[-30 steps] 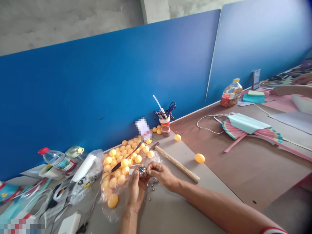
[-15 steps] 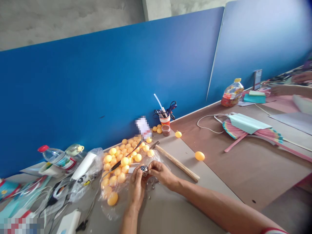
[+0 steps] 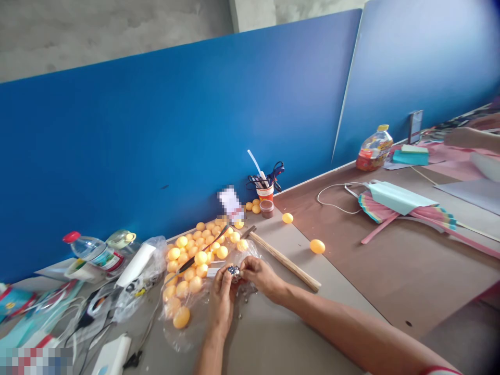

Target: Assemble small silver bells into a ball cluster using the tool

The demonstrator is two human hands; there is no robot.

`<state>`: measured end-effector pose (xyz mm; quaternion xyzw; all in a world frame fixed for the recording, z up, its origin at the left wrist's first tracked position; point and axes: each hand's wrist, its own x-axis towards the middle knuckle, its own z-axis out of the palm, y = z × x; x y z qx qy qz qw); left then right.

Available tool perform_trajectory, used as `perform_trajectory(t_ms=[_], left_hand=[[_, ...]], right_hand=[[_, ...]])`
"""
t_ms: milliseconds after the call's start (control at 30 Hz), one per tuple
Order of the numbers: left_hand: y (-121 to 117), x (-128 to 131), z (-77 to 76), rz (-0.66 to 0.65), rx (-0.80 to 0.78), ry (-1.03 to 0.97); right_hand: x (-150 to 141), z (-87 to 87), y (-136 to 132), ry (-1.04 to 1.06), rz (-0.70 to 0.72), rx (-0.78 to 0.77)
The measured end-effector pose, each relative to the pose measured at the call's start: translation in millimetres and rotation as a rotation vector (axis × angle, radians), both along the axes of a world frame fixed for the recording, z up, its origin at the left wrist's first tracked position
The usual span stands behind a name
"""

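Left fingers [image 3: 226, 284] clamped on silvery ball [image 3: 234, 271], right fingers [image 3: 250, 263] pinched together beside it

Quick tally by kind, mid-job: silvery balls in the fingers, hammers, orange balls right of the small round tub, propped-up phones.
Silvery ball: 1
Hammer: 1
Orange balls right of the small round tub: 2
Phone: 1
Total: 5
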<state>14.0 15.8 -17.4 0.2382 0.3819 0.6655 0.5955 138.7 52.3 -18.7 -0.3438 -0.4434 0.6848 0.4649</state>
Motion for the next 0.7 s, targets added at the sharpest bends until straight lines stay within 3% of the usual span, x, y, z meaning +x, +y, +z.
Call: perform_trajectory(t_ms=[100, 200, 333, 367, 500, 567, 700], left_hand=[[-1, 3, 7.5, -0.076, 0.047, 0.063], [0, -1, 14.0, -0.031, -0.005, -0.021], [4, -14, 17.3, 0.063, -0.081, -0.160], [4, -17, 17.6, 0.063, -0.083, -0.188], [5, -23, 19.2, 0.034, -0.086, -0.279], [4, -23, 19.9, 0.024, -0.082, -0.318], [3, -24, 20.1, 0.007, -0.049, -0.375]], right_hand=[[4, 6.4, 2, 0.024, 0.006, 0.036], [17, 14.0, 9, -0.062, -0.083, 0.196], [41, 16.3, 24, -0.609, -0.385, 0.501], [46, 15.2, 28, -0.780, -0.407, 0.563], [58, 8.9, 38, -1.363, -0.294, 0.515], [61, 7.0, 40, -1.491, -0.207, 0.450], [63, 6.0, 44, -1.556, -0.135, 0.401]])
